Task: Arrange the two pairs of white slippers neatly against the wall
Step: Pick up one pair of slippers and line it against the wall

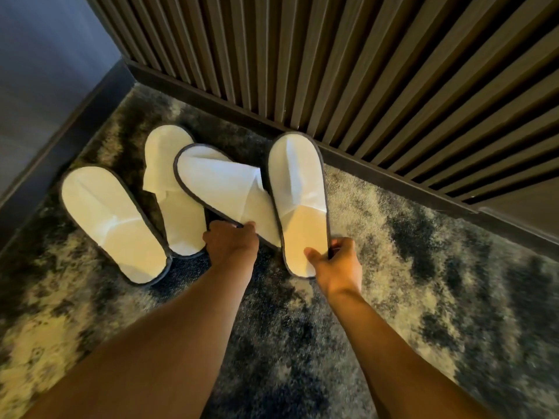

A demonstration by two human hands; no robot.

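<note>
Several white slippers with dark trim lie on the patterned carpet near the slatted wall. The far-left slipper (113, 223) lies flat and apart. Beside it a second slipper (175, 189) lies partly under a third, tilted slipper (223, 189). My left hand (231, 241) grips the heel end of that tilted slipper. The rightmost slipper (298, 192) points its toe at the wall base, and my right hand (337, 264) pinches its heel edge between thumb and fingers.
A dark baseboard (393, 179) runs under the ribbed wooden wall panel (363, 71). At left a grey wall (45, 71) meets it in a corner. Mottled dark-and-cream carpet (423, 267) covers the floor to the right and in front.
</note>
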